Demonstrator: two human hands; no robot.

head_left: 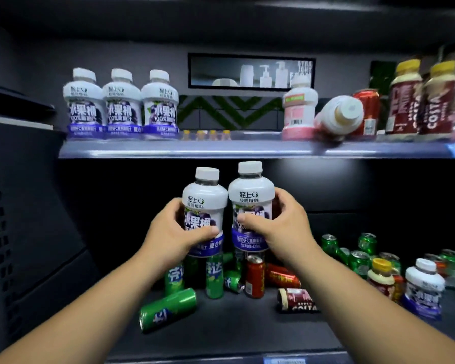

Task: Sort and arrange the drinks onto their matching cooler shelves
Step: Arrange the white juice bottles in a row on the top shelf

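white juice bottle (205, 203) gripped by left hand (168, 233), twin bottle (251, 195) gripped by right hand (283, 224), fingers (206, 231) curled

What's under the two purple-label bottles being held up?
Below the two held bottles, green drinks and a red can stand on the lower shelf. The bottles and left hand cover the green tops and anything behind.
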